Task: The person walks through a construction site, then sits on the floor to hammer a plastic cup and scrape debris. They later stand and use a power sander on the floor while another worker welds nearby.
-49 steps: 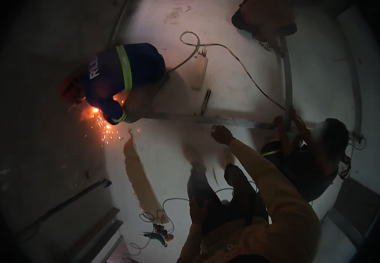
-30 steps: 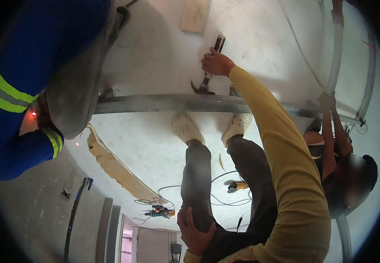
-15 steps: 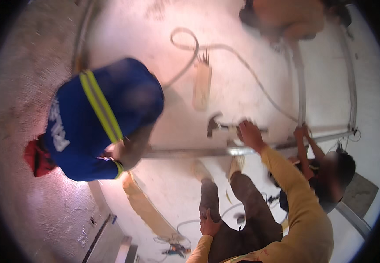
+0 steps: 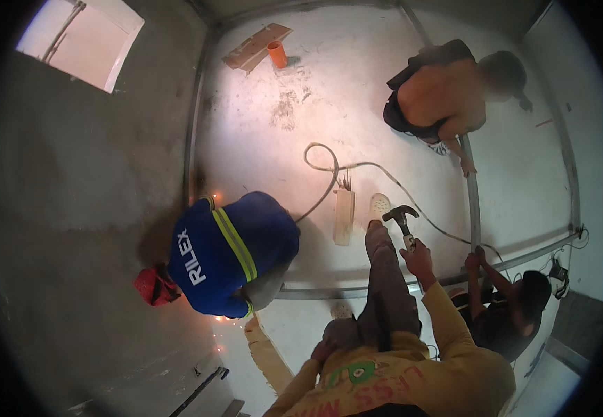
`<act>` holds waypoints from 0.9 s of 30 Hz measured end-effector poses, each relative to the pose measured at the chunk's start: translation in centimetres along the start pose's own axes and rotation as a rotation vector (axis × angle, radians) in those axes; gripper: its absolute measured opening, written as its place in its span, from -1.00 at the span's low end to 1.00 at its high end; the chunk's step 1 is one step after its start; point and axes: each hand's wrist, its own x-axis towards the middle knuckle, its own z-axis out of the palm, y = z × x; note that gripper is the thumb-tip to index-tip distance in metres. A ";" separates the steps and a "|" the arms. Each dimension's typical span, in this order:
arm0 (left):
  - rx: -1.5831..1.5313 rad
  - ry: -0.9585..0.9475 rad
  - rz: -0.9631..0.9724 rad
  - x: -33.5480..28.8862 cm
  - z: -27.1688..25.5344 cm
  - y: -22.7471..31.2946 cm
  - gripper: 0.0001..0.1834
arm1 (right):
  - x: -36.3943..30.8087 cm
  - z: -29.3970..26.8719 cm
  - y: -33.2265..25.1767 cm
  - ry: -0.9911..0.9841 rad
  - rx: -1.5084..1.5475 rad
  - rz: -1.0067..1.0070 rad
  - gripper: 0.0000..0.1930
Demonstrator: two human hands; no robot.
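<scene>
My right hand [image 4: 418,260] is closed round the pale handle of a claw hammer [image 4: 400,214], whose dark head points away from me over the floor. My left hand [image 4: 323,350] rests on my bent left leg [image 4: 343,332], holding nothing, its fingers only partly visible. My right foot, in a pale clog [image 4: 379,206], stands beyond a long metal bar [image 4: 336,293] that runs crosswise over the floor. Behind that bar is my left foot [image 4: 341,310]. A pale wooden block [image 4: 344,217], with thin rods at its far end, lies left of the hammer.
Sparks [image 4: 221,318] fly beside a person in blue [image 4: 239,243] at the left wall. Two people at right hold a metal bar [image 4: 473,191]. A cable [image 4: 385,169] loops over the floor. An orange cup [image 4: 277,54] and cardboard [image 4: 256,47] are at the back.
My right foot has stepped over the crosswise bar. The hammer has turned from pointing left to pointing away from me. The view has shifted, showing more far floor and wall. Sparks now show.
</scene>
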 end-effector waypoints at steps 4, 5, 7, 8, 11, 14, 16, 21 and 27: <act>-0.111 0.029 -0.040 0.6 -7.3 12.8 -0.04 | 11.5 -2.3 -3.3 -0.059 0.049 0.106 -0.48; 0.048 0.033 -0.090 0.5 -9.0 16.6 -0.03 | 14.9 -3.0 -4.9 -0.010 -0.024 0.069 -0.54; 0.156 -0.046 -0.235 0.5 -12.0 24.6 -0.06 | 20.6 -5.7 -8.0 -0.109 0.069 0.107 -0.51; 0.145 0.018 -0.195 0.9 -13.5 29.0 -0.14 | 23.8 -7.3 -10.2 -0.162 0.093 0.209 -0.49; -0.044 0.289 0.059 3.4 -18.7 41.9 -0.22 | 30.4 -12.7 -17.5 -0.070 0.132 -0.051 -0.52; -0.103 0.523 0.236 5.1 -24.4 52.7 -0.35 | 36.7 -17.0 -25.8 -0.280 0.689 0.002 -0.73; -0.167 0.697 0.210 7.0 -28.4 58.9 -0.41 | 41.9 -18.3 -31.1 -0.374 0.763 0.061 -0.80; -0.652 0.578 0.175 14.6 -37.9 68.1 -0.45 | 55.6 -17.2 -40.5 -0.445 0.763 0.197 -0.82; -0.054 0.477 -0.050 31.3 -49.5 75.1 -0.35 | 72.7 -15.4 -52.4 -0.444 0.703 0.312 -0.83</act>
